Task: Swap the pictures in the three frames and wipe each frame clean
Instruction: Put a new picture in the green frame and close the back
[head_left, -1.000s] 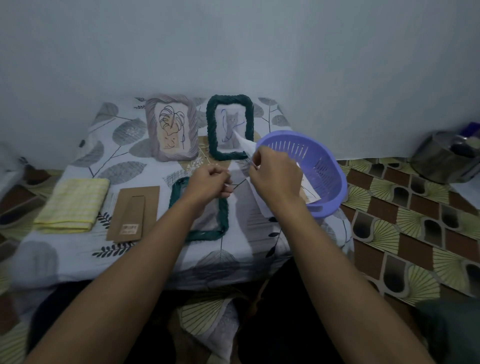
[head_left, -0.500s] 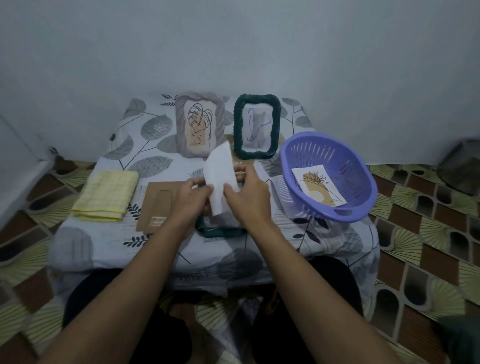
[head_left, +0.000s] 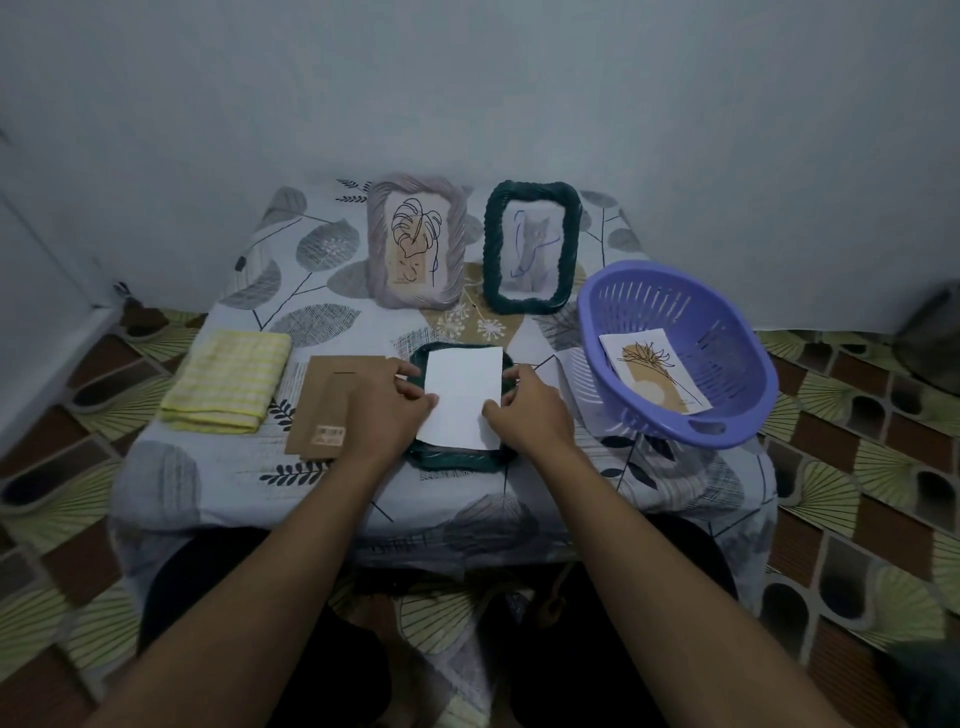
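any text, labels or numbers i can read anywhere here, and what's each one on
No text here reads clearly.
Sticker on the brown backing board: printed marks, too small and blurred to read.
Leaf picture in the grey frame: a faint mark near its bottom, unreadable.
White sheet on the flat green frame: blank on the side that shows.

Paper on flat frame; basket right; cloth left.
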